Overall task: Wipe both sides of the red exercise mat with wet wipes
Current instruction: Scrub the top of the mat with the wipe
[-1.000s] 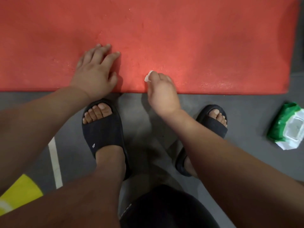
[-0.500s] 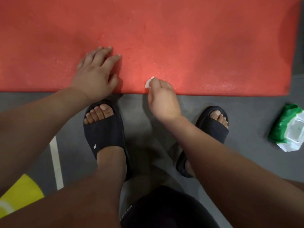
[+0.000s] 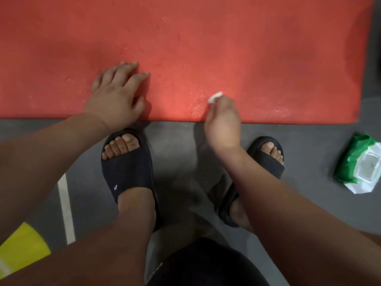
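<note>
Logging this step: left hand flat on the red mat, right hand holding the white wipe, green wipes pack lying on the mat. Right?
Not quite. The head view shows the green plastic wipes pack on the grey floor beside the red exercise mat, not on it. The rest holds.

The grey floor point(image 3: 181, 153) bears the red mat point(image 3: 226, 48), a green wipes pack point(image 3: 357, 165) and black slides point(image 3: 127, 168).

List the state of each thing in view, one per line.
mat: unrolled flat on the floor, wet specks near its front edge
left hand: open, fingers spread on mat
right hand: gripping wipe
wipe: bunched, over mat's front edge
pack: lying on floor beside mat, flap unclear
</note>
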A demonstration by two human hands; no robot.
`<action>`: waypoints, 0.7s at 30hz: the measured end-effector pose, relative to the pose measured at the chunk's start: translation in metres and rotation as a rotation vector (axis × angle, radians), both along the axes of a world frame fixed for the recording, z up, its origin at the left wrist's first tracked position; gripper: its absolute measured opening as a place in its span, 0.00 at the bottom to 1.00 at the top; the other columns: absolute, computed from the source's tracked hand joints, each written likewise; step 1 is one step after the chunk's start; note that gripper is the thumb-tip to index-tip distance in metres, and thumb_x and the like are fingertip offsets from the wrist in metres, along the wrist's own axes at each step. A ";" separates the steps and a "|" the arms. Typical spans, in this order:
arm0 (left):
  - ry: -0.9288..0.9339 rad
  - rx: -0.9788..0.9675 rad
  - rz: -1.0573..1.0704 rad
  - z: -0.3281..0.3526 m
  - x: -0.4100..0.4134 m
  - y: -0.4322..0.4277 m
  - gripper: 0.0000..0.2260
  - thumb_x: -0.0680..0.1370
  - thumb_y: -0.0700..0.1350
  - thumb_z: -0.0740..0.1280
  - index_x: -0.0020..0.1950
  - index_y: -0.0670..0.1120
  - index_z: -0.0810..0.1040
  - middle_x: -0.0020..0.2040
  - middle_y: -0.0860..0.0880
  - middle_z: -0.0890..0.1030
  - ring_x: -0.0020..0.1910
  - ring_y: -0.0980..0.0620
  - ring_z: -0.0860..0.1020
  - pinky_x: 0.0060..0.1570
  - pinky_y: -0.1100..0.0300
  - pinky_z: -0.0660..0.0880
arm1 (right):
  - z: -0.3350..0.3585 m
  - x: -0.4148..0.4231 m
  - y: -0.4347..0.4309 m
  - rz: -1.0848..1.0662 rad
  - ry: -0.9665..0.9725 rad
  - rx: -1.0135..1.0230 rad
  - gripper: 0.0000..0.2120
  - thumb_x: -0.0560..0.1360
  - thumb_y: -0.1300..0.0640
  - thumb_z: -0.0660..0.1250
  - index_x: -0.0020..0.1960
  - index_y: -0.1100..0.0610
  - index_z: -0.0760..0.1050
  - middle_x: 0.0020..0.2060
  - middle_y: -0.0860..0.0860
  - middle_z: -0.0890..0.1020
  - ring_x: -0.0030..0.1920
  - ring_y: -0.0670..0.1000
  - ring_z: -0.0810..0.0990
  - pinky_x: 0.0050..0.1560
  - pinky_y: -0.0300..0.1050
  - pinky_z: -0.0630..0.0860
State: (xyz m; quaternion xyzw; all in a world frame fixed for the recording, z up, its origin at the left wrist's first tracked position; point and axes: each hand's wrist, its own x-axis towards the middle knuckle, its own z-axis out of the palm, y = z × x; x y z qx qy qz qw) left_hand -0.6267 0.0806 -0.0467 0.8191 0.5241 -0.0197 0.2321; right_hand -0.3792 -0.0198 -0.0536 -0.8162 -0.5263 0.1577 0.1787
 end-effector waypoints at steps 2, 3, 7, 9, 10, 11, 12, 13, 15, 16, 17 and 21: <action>-0.010 0.013 0.001 0.000 -0.001 -0.001 0.28 0.79 0.48 0.68 0.78 0.53 0.67 0.80 0.46 0.62 0.78 0.40 0.58 0.74 0.35 0.56 | -0.001 -0.003 0.009 0.239 -0.015 0.004 0.07 0.77 0.66 0.61 0.52 0.63 0.76 0.44 0.60 0.79 0.44 0.62 0.77 0.43 0.50 0.71; -0.012 0.013 0.007 0.000 -0.003 -0.001 0.27 0.79 0.49 0.68 0.78 0.53 0.67 0.80 0.46 0.62 0.78 0.40 0.58 0.74 0.35 0.56 | -0.001 0.004 0.016 0.281 -0.037 0.013 0.07 0.76 0.66 0.61 0.51 0.63 0.76 0.44 0.61 0.79 0.44 0.62 0.77 0.43 0.52 0.71; -0.010 -0.012 0.070 0.002 -0.013 -0.004 0.28 0.77 0.54 0.61 0.78 0.53 0.67 0.79 0.45 0.63 0.77 0.39 0.59 0.73 0.35 0.57 | -0.002 0.044 0.038 -0.095 -0.092 0.042 0.08 0.78 0.62 0.59 0.51 0.65 0.74 0.46 0.64 0.79 0.46 0.64 0.77 0.42 0.50 0.61; -0.011 -0.012 0.111 0.003 -0.020 -0.006 0.28 0.76 0.55 0.59 0.77 0.53 0.67 0.79 0.45 0.63 0.76 0.38 0.59 0.73 0.34 0.57 | -0.005 0.032 0.045 -0.152 -0.080 0.064 0.09 0.77 0.62 0.57 0.51 0.65 0.74 0.46 0.63 0.80 0.47 0.64 0.77 0.45 0.53 0.66; -0.010 -0.011 0.130 0.003 -0.023 -0.007 0.28 0.76 0.55 0.59 0.77 0.53 0.67 0.79 0.45 0.63 0.76 0.38 0.58 0.73 0.34 0.57 | -0.006 0.016 0.046 -0.109 -0.059 0.072 0.09 0.75 0.63 0.58 0.50 0.64 0.75 0.45 0.62 0.80 0.46 0.64 0.78 0.46 0.53 0.68; -0.008 -0.015 0.147 0.003 -0.026 -0.007 0.28 0.77 0.55 0.58 0.78 0.53 0.67 0.79 0.44 0.62 0.77 0.38 0.58 0.73 0.34 0.56 | -0.007 -0.001 0.047 -0.028 -0.034 0.076 0.09 0.74 0.64 0.58 0.50 0.63 0.76 0.43 0.61 0.81 0.46 0.63 0.79 0.46 0.53 0.70; -0.005 -0.020 0.158 0.003 -0.029 -0.007 0.28 0.77 0.55 0.58 0.78 0.54 0.66 0.79 0.44 0.62 0.77 0.38 0.57 0.74 0.34 0.56 | -0.007 -0.019 0.045 0.079 -0.013 0.076 0.10 0.73 0.65 0.59 0.50 0.62 0.77 0.42 0.60 0.81 0.45 0.63 0.79 0.46 0.53 0.71; -0.001 -0.024 0.162 0.003 -0.031 -0.007 0.28 0.77 0.55 0.58 0.78 0.54 0.66 0.79 0.44 0.62 0.77 0.38 0.57 0.74 0.34 0.55 | -0.007 -0.035 0.041 0.210 0.002 0.064 0.10 0.73 0.66 0.60 0.51 0.61 0.78 0.42 0.59 0.81 0.44 0.62 0.79 0.46 0.52 0.72; 0.009 -0.019 0.150 0.002 -0.034 -0.007 0.28 0.77 0.56 0.57 0.78 0.54 0.65 0.79 0.44 0.62 0.78 0.38 0.57 0.74 0.34 0.56 | -0.006 -0.056 0.034 0.515 0.015 0.028 0.10 0.73 0.67 0.62 0.51 0.61 0.78 0.40 0.58 0.79 0.42 0.62 0.78 0.44 0.52 0.72; 0.012 -0.015 0.145 0.002 -0.034 -0.007 0.28 0.77 0.56 0.57 0.78 0.54 0.66 0.79 0.45 0.62 0.78 0.38 0.57 0.74 0.34 0.56 | -0.006 -0.057 0.034 0.673 0.003 0.018 0.09 0.73 0.67 0.63 0.51 0.61 0.78 0.40 0.58 0.79 0.41 0.62 0.77 0.43 0.53 0.73; 0.012 -0.013 0.147 0.001 -0.033 -0.007 0.28 0.77 0.56 0.57 0.78 0.54 0.66 0.79 0.45 0.62 0.78 0.38 0.57 0.74 0.34 0.56 | -0.005 -0.051 0.038 0.805 -0.024 0.014 0.08 0.75 0.65 0.62 0.51 0.61 0.77 0.40 0.58 0.78 0.42 0.62 0.77 0.42 0.54 0.75; 0.011 -0.012 0.161 0.001 -0.032 -0.006 0.28 0.77 0.56 0.58 0.78 0.54 0.66 0.79 0.45 0.63 0.78 0.38 0.58 0.74 0.34 0.56 | -0.008 -0.010 0.078 0.686 -0.125 0.065 0.06 0.78 0.61 0.61 0.50 0.60 0.76 0.41 0.61 0.78 0.42 0.65 0.77 0.43 0.56 0.73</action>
